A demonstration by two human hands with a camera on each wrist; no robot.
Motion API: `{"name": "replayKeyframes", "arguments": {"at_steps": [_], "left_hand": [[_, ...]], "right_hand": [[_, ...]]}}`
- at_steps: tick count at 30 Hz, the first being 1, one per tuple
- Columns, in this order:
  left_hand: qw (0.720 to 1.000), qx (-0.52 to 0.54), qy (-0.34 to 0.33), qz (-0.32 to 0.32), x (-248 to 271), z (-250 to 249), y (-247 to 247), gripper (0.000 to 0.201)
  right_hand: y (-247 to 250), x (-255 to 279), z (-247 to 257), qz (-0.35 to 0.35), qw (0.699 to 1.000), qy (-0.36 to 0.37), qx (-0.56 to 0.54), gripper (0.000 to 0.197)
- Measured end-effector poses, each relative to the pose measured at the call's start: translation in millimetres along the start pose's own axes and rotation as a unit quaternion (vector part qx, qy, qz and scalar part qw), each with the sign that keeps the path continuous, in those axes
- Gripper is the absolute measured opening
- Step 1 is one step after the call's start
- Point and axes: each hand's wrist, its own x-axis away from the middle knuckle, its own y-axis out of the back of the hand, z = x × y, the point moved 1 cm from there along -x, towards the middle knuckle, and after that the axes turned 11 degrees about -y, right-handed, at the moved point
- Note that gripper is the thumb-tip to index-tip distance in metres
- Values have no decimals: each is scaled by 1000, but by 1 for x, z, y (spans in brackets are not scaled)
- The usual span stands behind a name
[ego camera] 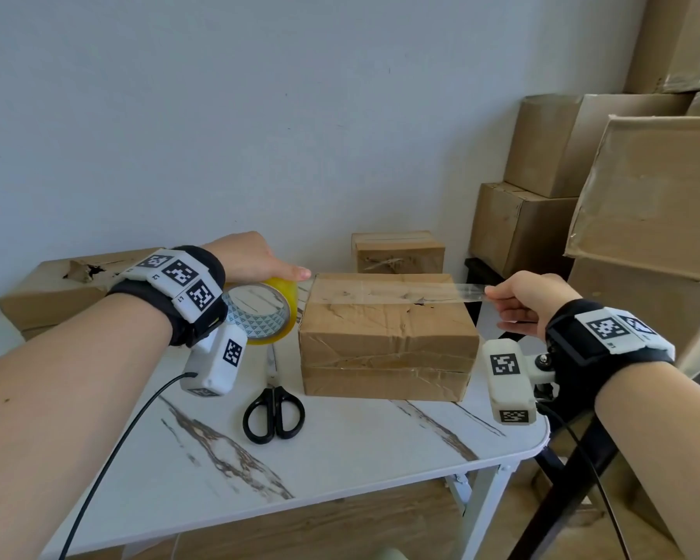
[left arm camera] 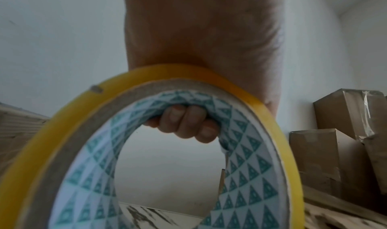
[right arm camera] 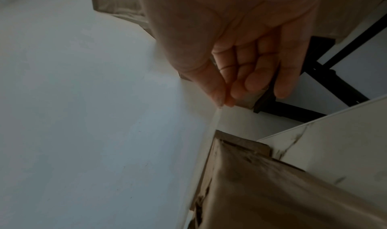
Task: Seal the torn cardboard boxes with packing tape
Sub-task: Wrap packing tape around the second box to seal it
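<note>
A torn brown cardboard box (ego camera: 386, 337) sits in the middle of the marble-patterned table (ego camera: 340, 450). My left hand (ego camera: 255, 260) grips a yellowish roll of packing tape (ego camera: 265, 313) just left of the box, fingers (left arm camera: 186, 123) curled through its core (left arm camera: 146, 149). A clear strip of tape (ego camera: 401, 293) stretches from the roll across the box top to my right hand (ego camera: 526, 297), which pinches the strip's free end just past the box's right edge. In the right wrist view the thumb and fingers (right arm camera: 224, 98) meet above the box (right arm camera: 261, 191).
Black-handled scissors (ego camera: 273, 406) lie in front of the roll. A torn box (ego camera: 57, 289) lies at the table's left end and a small one (ego camera: 397, 250) at the back. Stacked boxes (ego camera: 582, 187) stand on the right, and a black stand (ego camera: 574, 478) is beside the table.
</note>
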Motion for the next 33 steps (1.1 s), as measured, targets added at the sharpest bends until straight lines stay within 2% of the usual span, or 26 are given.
{"name": "replayKeyframes", "arguments": {"at_steps": [10, 16, 21, 27, 33], "left_hand": [[1000, -31, 1, -3, 1, -3, -7, 63], [999, -33, -2, -15, 4, -6, 7, 62], [999, -33, 0, 3, 2, -4, 3, 62], [999, -26, 5, 24, 3, 0, -6, 64], [999, -19, 20, 33, 2, 1, -14, 66]], "right_hand": [[-1, -5, -4, -15, 1000, 16, 9, 14], [-1, -3, 6, -15, 1000, 26, 3, 14], [-3, -6, 5, -15, 1000, 22, 10, 16], [-6, -9, -2, -17, 1000, 15, 13, 9], [-9, -16, -11, -12, 1000, 7, 14, 13]]}}
